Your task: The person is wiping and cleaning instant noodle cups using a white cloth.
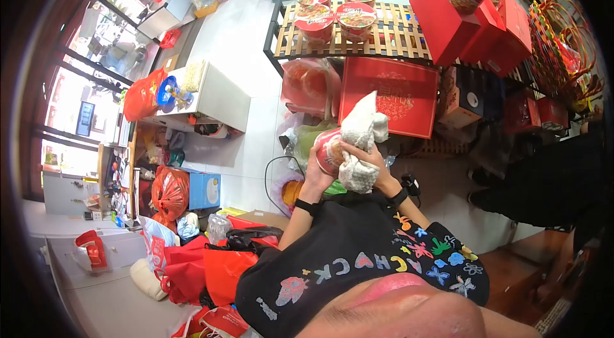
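Through the head camera I see red bags on the left, near a white cabinet. The left hand grips a red cup; the right hand clasps a white cloth against it. Just beyond, a rack bearing more cups and a red box bars the way. Far right stands another person.

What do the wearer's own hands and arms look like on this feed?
The left hand and right hand are both ungloved. Each wrist wears a dark band: left band, right band. The forearms show no sleeve; above them is a black top printed with pale lettering and multicoloured flowers.
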The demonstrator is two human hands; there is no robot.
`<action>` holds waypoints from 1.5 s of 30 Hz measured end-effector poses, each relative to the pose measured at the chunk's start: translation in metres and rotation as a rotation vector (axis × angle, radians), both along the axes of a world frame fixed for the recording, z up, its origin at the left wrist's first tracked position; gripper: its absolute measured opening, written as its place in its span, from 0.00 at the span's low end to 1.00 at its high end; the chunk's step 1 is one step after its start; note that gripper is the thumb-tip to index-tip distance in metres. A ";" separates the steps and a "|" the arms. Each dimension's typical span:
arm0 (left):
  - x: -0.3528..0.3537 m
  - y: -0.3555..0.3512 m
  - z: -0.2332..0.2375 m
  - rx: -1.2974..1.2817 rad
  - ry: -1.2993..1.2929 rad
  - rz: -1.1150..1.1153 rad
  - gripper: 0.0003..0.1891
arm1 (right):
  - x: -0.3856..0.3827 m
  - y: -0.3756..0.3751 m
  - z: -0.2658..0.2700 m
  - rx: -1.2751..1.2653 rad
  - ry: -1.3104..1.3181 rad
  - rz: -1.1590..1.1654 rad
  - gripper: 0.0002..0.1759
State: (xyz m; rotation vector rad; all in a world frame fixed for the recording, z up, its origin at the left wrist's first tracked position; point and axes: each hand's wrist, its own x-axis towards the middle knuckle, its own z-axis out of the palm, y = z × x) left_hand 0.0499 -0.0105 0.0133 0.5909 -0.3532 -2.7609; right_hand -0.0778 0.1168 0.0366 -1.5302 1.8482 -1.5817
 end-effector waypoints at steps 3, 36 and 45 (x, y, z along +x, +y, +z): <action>0.007 -0.001 0.000 0.047 0.035 0.010 0.34 | -0.002 0.001 -0.003 0.039 -0.180 0.209 0.24; 0.027 -0.016 0.002 -0.874 -0.124 -0.214 0.44 | -0.043 -0.002 0.002 0.233 -0.209 0.258 0.19; 0.030 -0.009 -0.010 -0.828 -0.259 -0.091 0.38 | -0.019 -0.004 0.013 0.237 -0.462 0.365 0.20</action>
